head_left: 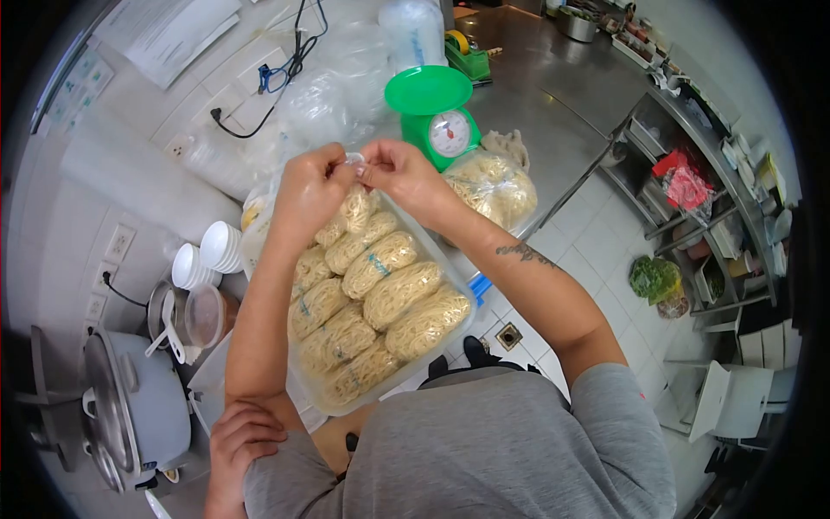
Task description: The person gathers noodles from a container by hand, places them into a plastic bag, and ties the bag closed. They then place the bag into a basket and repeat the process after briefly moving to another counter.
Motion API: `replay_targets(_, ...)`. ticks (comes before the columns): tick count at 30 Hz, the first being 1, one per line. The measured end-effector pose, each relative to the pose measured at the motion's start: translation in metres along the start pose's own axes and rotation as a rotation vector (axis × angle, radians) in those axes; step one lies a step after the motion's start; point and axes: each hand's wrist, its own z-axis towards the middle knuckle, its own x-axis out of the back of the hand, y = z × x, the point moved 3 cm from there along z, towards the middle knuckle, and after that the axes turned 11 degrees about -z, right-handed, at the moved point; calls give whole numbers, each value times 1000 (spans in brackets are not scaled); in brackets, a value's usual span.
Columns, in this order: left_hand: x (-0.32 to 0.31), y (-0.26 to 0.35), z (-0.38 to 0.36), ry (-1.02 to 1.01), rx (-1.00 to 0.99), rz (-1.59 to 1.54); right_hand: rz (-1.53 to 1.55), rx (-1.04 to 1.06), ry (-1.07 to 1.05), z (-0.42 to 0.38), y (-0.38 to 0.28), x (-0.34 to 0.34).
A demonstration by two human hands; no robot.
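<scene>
My left hand (313,192) and my right hand (405,180) meet above the far end of a plastic tray (324,402). Their fingertips pinch the gathered top of a clear plastic bag (354,159), which has pale noodles (354,212) in it just below. Several bagged noodle bundles (402,290) lie in rows in the tray, some with blue print. To the right of my right hand sits a larger bag of noodles (493,186). A green dial scale (441,121) stands behind it.
Another person's hand (245,437) rests by my left elbow. White bowls (197,264), a plastic tub (207,316) and a large cooker (138,398) stand at left. Clear plastic bags (333,104) lie at the back. Shelves (692,199) line the right; a floor drain (508,336) shows below.
</scene>
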Motion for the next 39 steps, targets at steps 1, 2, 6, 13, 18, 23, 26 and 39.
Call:
replay_targets(1, 4, -4, 0, -8, 32, -15, -116, 134, 42, 1, -1, -5)
replay_targets(2, 6, -6, 0, -18, 64, -30, -231, 268, 86, 2, -1, -12)
replay_targets(6, 9, -4, -6, 8, 47, -108, -866, 326, 73, -5, -11, -29)
replay_targets(13, 15, -15, -11, 4, 110, -268, -1050, 286, 142, 6, 2, -46)
replay_targets(18, 45, -24, -16, 37, 184, -242, -994, 217, 73, 11, -6, -66)
replay_targets(23, 94, -59, -26, -16, 226, -70, -762, 449, 118, -11, -8, -65)
replay_targets(26, 96, -101, -42, -72, 326, -33, -646, 329, 130, -46, -6, -32)
replay_targets(39, 69, -177, -51, -346, 172, 168, 15, -643, 553, -263, 167, 26)
